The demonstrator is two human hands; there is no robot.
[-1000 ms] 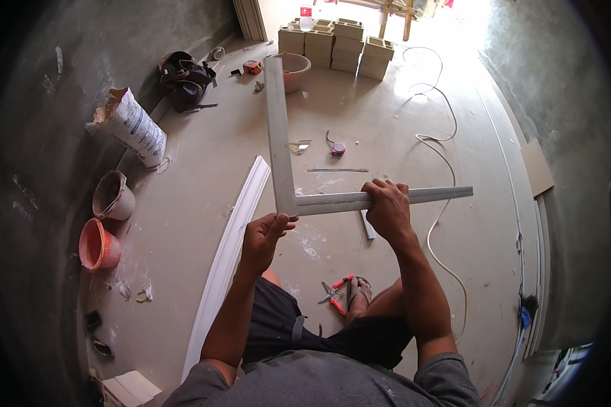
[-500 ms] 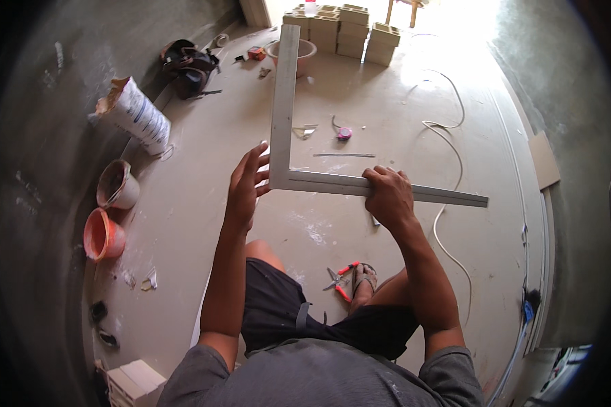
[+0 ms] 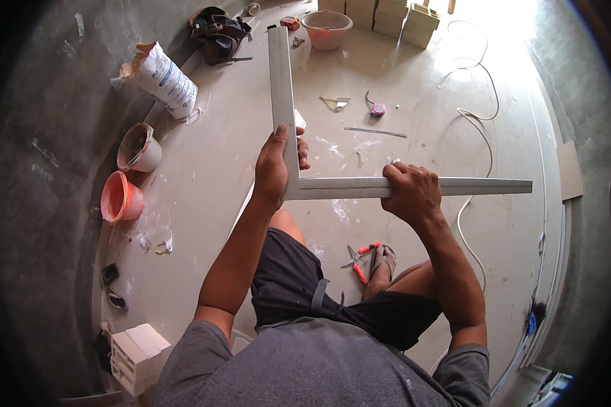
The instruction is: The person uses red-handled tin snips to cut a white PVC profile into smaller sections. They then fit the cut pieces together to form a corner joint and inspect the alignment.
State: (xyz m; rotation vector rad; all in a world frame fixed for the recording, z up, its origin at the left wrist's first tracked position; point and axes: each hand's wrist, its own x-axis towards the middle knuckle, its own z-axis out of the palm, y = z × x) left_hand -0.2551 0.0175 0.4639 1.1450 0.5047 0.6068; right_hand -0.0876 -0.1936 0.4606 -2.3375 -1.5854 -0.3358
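An L-shaped light-grey metal profile is held up above the floor, one leg pointing away from me and the other reaching right. My left hand wraps round the far-pointing leg just above the corner, thumb on top and fingertips showing on its right side. My right hand is closed over the middle of the rightward leg. Below, beside my sandalled foot, lie snips or pliers with orange-red handles. Beyond the profile, a pink tape measure and a thin metal strip rest on the floor.
Along the left wall stand an orange bucket, a pale bucket, a torn-open sack and a dark bag. A basin and hollow blocks are at the back. A white cable snakes along the right.
My left hand has gone from open fingers beside the corner to a grip on the far-pointing leg. In the picture, the profile and surroundings have shifted somewhat; my right hand keeps its grip.
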